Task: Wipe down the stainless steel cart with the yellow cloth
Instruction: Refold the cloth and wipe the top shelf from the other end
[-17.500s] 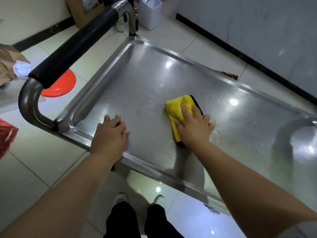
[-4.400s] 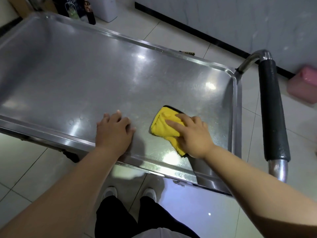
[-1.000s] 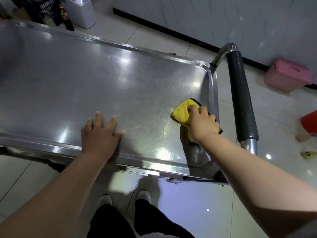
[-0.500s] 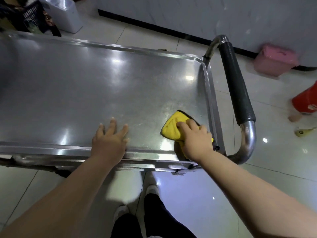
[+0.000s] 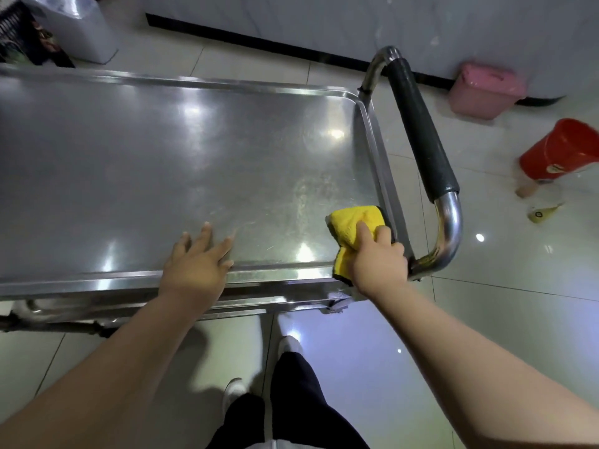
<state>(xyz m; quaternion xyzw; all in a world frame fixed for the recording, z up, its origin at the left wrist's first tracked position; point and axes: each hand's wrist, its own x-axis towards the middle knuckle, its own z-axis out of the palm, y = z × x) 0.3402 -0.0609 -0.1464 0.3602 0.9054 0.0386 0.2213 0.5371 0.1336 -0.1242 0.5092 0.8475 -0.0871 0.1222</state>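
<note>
Two hands on cart (image 5: 194, 157) | left hand (image 5: 194, 267) lying flat, fingers spread | right hand (image 5: 377, 257) at 3 o'clock, fingers curling over, gripping cloth (image 5: 351, 228) in near corner

No legible text anywhere; label on red bucket (image 5: 564, 150), right edge of frame, too blurred to read.

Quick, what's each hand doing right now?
Left hand: open, fingers spread flat on the cart top.
Right hand: gripping the yellow cloth in the cart's near right corner.
</note>
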